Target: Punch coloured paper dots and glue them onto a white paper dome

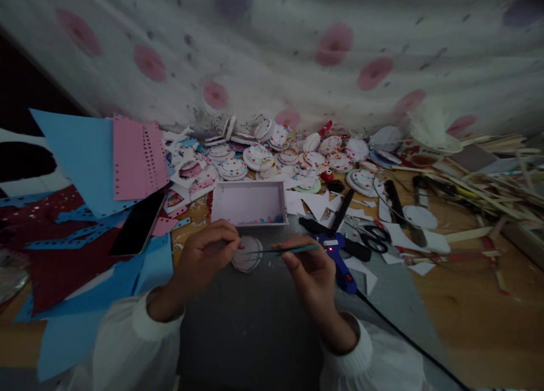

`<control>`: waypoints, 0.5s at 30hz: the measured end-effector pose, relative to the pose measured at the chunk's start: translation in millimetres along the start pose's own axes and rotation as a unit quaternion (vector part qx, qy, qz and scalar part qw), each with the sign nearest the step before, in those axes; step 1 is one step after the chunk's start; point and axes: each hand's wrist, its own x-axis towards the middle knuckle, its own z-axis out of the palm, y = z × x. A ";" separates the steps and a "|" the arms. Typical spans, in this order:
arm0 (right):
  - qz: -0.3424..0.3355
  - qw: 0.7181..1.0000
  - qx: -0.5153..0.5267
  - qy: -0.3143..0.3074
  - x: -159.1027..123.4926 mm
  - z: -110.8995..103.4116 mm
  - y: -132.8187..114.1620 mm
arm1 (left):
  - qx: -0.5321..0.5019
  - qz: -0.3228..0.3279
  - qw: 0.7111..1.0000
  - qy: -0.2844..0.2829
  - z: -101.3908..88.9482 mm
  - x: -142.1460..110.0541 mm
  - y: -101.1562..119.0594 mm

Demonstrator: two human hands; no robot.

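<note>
My right hand (312,272) grips a pair of slim dark tweezers (304,248), whose points reach left toward my other hand. The fingers of my left hand (208,252) are pinched together beside the tweezers' tips. A tiny reddish spot shows at those fingertips, too small to name. Under the tips a round whitish disc (246,263) lies on the dark grey mat (250,328). Just behind it stands a shallow white box (250,207) with small blue and pink bits along its front inside edge.
A blue glue gun (340,260) with a lit red light and black cord lies to the right, near black scissors (374,238). Dotted round paper pieces (259,156) are heaped behind the box. At left are coloured sheets (80,158) and a phone (139,224); wooden sticks (471,201) lie far right.
</note>
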 end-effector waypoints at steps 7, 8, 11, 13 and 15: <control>-0.004 0.999 0.002 0.040 0.0 -1.3 0.2 | 0.070 0.027 0.997 0.006 1.7 -3.5 5.9; -0.001 0.999 -0.002 0.041 0.0 -1.2 -0.1 | 0.077 0.034 0.996 0.005 2.6 -4.0 7.1; 0.000 0.999 -0.024 0.046 -0.1 -0.5 -1.1 | 0.096 0.057 0.994 0.004 4.2 -4.7 9.6; -0.003 0.998 -0.028 0.050 -0.1 -0.2 -1.4 | 0.106 0.071 0.992 0.002 4.3 -4.8 10.2; -0.006 0.999 -0.018 0.051 0.0 -0.3 -1.4 | 0.116 0.080 0.990 0.001 4.0 -5.2 9.8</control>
